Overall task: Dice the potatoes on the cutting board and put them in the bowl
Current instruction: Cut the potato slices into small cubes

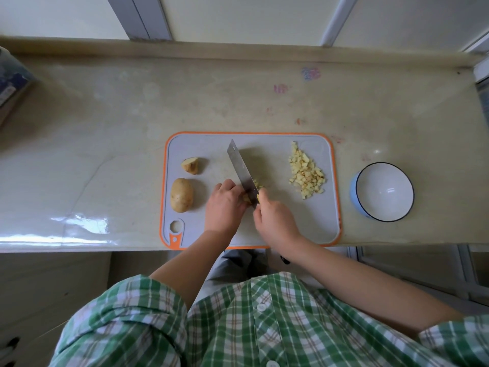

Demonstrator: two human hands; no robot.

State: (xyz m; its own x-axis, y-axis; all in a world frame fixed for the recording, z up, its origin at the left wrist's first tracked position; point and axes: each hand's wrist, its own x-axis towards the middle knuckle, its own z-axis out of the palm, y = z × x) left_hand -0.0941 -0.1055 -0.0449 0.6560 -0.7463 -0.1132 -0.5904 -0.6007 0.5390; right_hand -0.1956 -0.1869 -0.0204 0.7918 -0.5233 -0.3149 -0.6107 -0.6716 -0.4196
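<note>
A grey cutting board [291, 221] with an orange rim lies on the counter. On its left sit a whole potato [181, 194] and a cut potato piece [190, 165]. A pile of diced potato [305, 172] lies at the board's right. My right hand [275, 221] grips the handle of a cleaver [242, 170], whose blade rests on potato pieces [247, 198] at the board's middle. My left hand [225, 205] holds those pieces with curled fingers against the blade's left side. A few fresh dice [258, 184] show to the right of the blade. The white bowl [383, 192] with a blue outside stands empty to the right of the board.
The pale counter [105, 154] runs left and right, with its front edge just below the board. A blue-patterned package [13, 83] sits at the far left. A raised ledge and window frames run along the back.
</note>
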